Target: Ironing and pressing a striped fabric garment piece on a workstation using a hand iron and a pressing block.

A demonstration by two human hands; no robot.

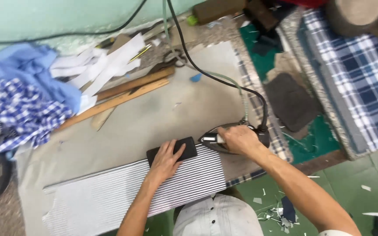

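One striped cloth strip (132, 192) lies along the near edge of the desk (154, 118). The left hand (166, 159) presses flat, fingers spread, on one black block (171, 150) at the strip's right end. The right hand (240, 140) is clamped around one iron (235, 137) just to the right. Two wooden rulers (123, 94) lie farther back.

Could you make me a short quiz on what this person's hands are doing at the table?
1. True or false: the left hand lies flat on a dark block that sits on the striped cloth.
2. What does the right hand grip?
A. scissors
B. the iron
C. a wooden ruler
3. Fill in: a black ____ runs from the iron up toward the wall.

Key:
1. True.
2. B. The hand is closed around the iron's handle at the cloth's right end.
3. Cord.
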